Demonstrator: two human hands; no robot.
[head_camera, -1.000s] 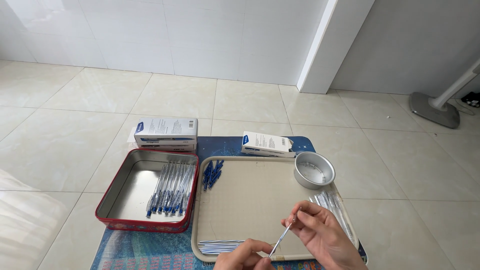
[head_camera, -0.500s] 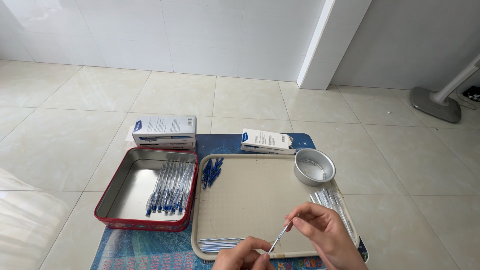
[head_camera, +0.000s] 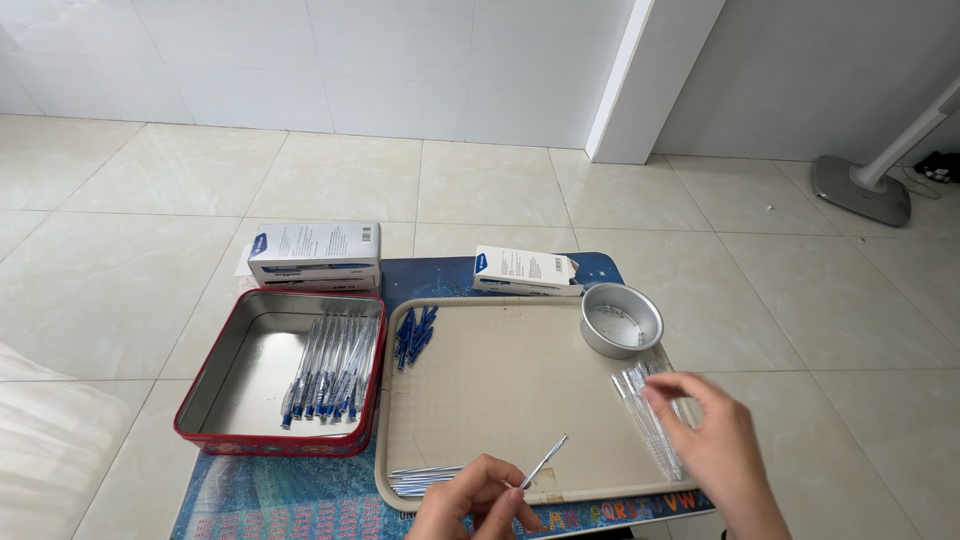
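Closest to the camera, the left hand (head_camera: 478, 500) sits at the bottom edge with its fingers pinched around a thin pen refill (head_camera: 545, 461) that angles up and to the right over the beige tray (head_camera: 500, 380). Just left of that hand there's a little pile of more refills (head_camera: 425, 478) lying flat in the tray's near corner. The right hand (head_camera: 715, 445) is over on the tray's right side, well apart from the left one, fingers loosely curled and reaching onto a row of clear pen barrels (head_camera: 648, 410); hard to say if it's actually gripping one or just touching them.

Further up, a bunch of blue pen caps (head_camera: 414, 333) is heaped in the tray's far left corner, and a round metal tin (head_camera: 621, 319) sits in the far right corner. Beside the tray on the left is a red-rimmed metal box (head_camera: 230, 395) holding a row of finished blue pens (head_camera: 335, 367). Past those, two white cardboard boxes (head_camera: 315, 254) rest at the mat's far edge, then tiled floor.
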